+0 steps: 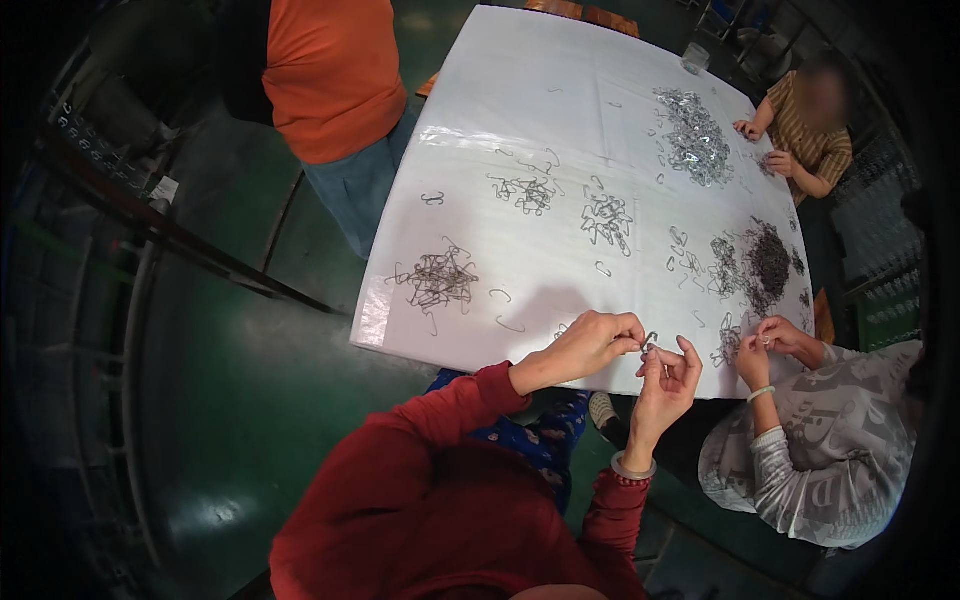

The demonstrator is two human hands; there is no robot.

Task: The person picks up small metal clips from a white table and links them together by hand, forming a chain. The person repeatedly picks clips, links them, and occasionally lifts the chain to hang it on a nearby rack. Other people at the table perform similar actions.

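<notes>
Probably for steadiness, the left hand [594, 343] and right hand [663, 392] pinch a metal hook [649, 341] between fingers, right of centre.

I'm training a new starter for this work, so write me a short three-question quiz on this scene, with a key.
1. Multiple choice: on the person in red, which wrist shows a bracelet? A. Left B. Right
2. True or false: the tabletop is dark green.
3. Open: what does the left hand hold, close to the right hand?

Key: 1. B. 2. False; it is white. 3. A small bent metal piece.
</notes>
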